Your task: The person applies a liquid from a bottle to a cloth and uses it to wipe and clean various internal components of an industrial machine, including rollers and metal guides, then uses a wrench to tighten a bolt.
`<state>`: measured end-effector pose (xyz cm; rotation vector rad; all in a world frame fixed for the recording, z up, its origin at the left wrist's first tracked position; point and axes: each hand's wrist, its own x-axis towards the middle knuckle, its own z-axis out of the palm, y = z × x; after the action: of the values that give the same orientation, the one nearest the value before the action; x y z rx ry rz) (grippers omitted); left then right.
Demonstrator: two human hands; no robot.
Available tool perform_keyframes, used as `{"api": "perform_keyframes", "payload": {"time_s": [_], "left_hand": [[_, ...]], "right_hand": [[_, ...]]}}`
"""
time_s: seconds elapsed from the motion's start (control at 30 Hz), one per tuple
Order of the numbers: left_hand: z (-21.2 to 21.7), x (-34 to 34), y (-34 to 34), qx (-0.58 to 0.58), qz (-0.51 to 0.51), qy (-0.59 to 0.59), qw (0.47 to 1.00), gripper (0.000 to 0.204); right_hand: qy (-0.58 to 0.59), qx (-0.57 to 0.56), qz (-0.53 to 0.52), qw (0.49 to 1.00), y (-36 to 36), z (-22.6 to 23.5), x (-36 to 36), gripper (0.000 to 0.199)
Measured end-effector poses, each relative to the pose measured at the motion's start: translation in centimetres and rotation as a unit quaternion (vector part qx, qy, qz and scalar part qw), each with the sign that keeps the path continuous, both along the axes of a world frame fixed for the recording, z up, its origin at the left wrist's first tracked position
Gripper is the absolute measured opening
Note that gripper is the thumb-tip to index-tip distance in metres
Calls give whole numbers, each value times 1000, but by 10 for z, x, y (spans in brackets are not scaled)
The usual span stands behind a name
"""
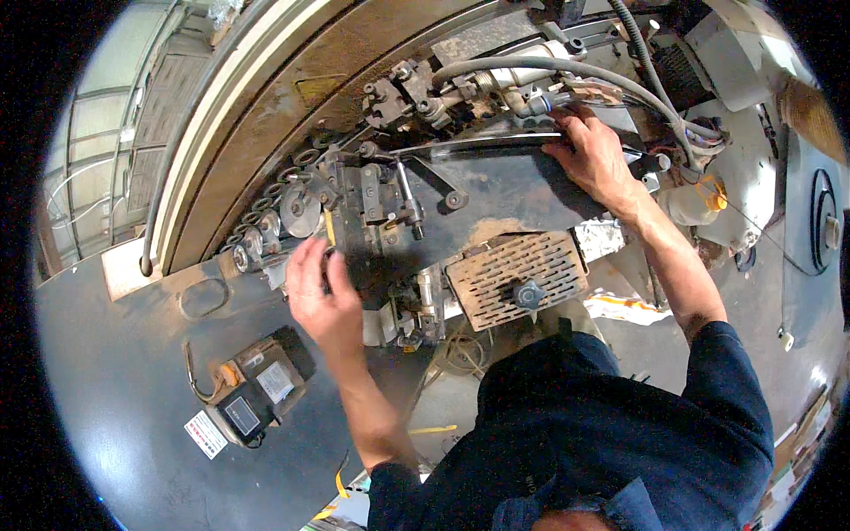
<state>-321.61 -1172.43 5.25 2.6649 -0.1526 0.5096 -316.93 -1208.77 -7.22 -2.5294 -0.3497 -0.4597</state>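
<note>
My left hand (320,292) rests against the left side of a dark, greasy machine block (376,208), fingers curled at a yellow strip (329,228) beside a row of small steel rollers (274,217). Whether it grips anything I cannot tell. My right hand (598,157) lies flat on the far right edge of a black metal plate (509,190), fingers spread near grey hoses (531,66). A perforated metal guard (518,279) with a black knob (529,294) sits below the plate, between my arms.
A curved brown and cream machine rim (257,115) arcs across the upper left. A small black control box (257,389) with labels sits on the grey panel at the lower left. A white plastic container with a yellow ring (704,199) stands at the right.
</note>
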Motion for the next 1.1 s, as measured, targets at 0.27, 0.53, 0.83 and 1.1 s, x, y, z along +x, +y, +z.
{"api": "perform_keyframes", "payload": {"time_s": [0.27, 0.53, 0.83, 1.1], "left_hand": [[-8, -1, -32, 14, 17, 45, 999, 21], [-17, -14, 0, 4, 28, -2, 1000, 21], [-22, -38, 2, 33, 83, -47, 995, 21], [-17, -110, -14, -177, 0, 47, 983, 17]], "right_hand": [[-179, -78, 3, 981, 27, 9, 18, 25], [-97, -118, 15, 988, 79, 36, 33, 12], [-80, -160, 54, 982, 96, 13, 45, 26], [26, -195, 17, 980, 113, 18, 44, 32]]}}
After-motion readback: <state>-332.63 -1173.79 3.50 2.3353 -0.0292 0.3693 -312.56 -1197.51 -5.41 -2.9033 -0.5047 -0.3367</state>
